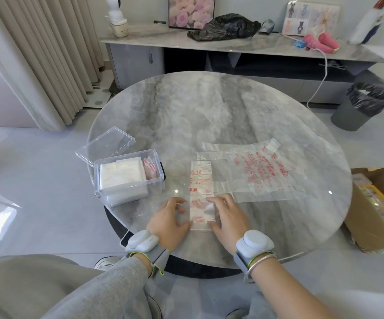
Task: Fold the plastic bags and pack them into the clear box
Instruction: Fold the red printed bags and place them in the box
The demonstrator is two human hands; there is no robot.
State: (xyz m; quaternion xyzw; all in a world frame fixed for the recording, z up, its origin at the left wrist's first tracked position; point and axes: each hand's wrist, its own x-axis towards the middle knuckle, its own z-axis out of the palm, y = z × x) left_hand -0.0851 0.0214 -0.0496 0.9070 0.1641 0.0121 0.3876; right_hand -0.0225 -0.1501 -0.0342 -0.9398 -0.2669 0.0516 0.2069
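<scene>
The strip (201, 194) lies near the table (186, 111) edge, right of the box (129, 178). Left hand (170, 218) and right hand (229, 217) flank its near end, fingers (212, 199) spread, tips touching it. Best to flatten out air first, then fold squarely, edges aligned

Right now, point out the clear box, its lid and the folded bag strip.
clear box (129, 195), head view, front wall.
lid (106, 145), head view, flat middle.
folded bag strip (201, 178), head view, upper half.

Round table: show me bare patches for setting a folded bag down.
Bare: the far half beyond the lid and flat bag; the near right edge below that bag. Crowded: near left and middle, around clear box and folded strip.
</scene>
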